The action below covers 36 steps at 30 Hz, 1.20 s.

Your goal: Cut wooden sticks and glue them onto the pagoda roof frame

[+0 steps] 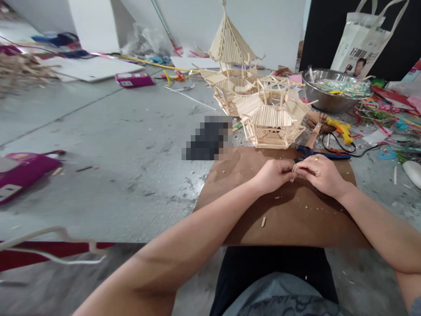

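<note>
Two bare hands meet above one brown sheet (296, 230). A single small pale piece (294, 174), largely hidden by the fingers, lies between the fingertips of the left hand (275, 175) and those of the right hand (324, 174); both hands pinch it, the left from its left side, the right from its right. One gold ring (316, 159) encircles a finger of the right hand. Two short stick offcuts lie on the sheet nearer the body, one (263, 221) well below the left hand, the other (276, 197) just below it. Beyond the hands stand two stick-built pavilions: the front one (271, 116) without a peaked roof, the rear one (233, 48) with one; whether they are joined cannot be told. Right of the front pavilion lie one yellow glue gun (344, 131) and one blue-handled tool (332, 156), with one metal bowl (320, 101) behind. Two magenta cases occupy the left, one near (29, 175), one far (134, 80).
</note>
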Motion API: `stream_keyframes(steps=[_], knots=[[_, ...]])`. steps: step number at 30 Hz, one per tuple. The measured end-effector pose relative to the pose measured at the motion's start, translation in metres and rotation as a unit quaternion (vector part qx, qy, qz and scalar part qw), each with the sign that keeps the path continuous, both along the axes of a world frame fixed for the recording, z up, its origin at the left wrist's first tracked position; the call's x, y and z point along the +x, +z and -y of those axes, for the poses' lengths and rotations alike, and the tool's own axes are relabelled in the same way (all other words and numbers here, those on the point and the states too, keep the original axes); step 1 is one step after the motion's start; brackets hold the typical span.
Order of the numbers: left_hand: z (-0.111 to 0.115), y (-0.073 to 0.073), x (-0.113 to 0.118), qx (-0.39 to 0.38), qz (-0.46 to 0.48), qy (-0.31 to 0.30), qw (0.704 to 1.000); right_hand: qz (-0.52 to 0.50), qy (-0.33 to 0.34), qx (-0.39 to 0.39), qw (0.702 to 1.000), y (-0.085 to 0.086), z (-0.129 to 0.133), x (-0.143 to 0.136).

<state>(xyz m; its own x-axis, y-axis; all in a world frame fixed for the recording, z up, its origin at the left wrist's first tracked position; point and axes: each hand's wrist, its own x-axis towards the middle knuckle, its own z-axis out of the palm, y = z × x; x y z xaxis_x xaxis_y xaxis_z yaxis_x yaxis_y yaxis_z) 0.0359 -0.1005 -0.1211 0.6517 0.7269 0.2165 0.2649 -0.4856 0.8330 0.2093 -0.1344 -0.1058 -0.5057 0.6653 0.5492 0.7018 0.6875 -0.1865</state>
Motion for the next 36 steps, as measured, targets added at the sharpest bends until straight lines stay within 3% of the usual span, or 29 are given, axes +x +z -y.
stream_keyframes(steps=[4, 6, 9, 12, 16, 22, 36], knots=[[0.001, 0.002, 0.0, 0.0, -0.012, -0.007, 1.0, -0.004, 0.006, -0.007, 1.0, 0.003, 0.0, 0.001], [0.001, 0.002, 0.0, -0.006, -0.013, 0.003, 1.0, -0.025, -0.031, -0.029, 0.999, 0.007, -0.004, 0.008], [0.0, 0.001, 0.001, -0.028, 0.001, 0.025, 0.999, -0.044, -0.185, -0.058, 0.98, 0.01, -0.017, 0.031], [-0.002, -0.002, 0.001, -0.047, 0.03, 0.027, 0.998, 0.035, -0.359, -0.069, 0.93, 0.009, -0.033, 0.056], [-0.003, -0.005, 0.002, -0.048, 0.042, 0.025, 0.998, 0.137, -0.462, -0.124, 0.868, 0.004, -0.049, 0.067], [-0.003, -0.007, 0.002, -0.049, 0.043, 0.033, 0.997, 0.158, -0.484, -0.197, 0.838, -0.003, -0.057, 0.062], [0.0, -0.001, 0.002, -0.028, 0.018, 0.037, 0.999, 0.09, -0.501, -0.225, 0.831, -0.007, -0.064, 0.064]])
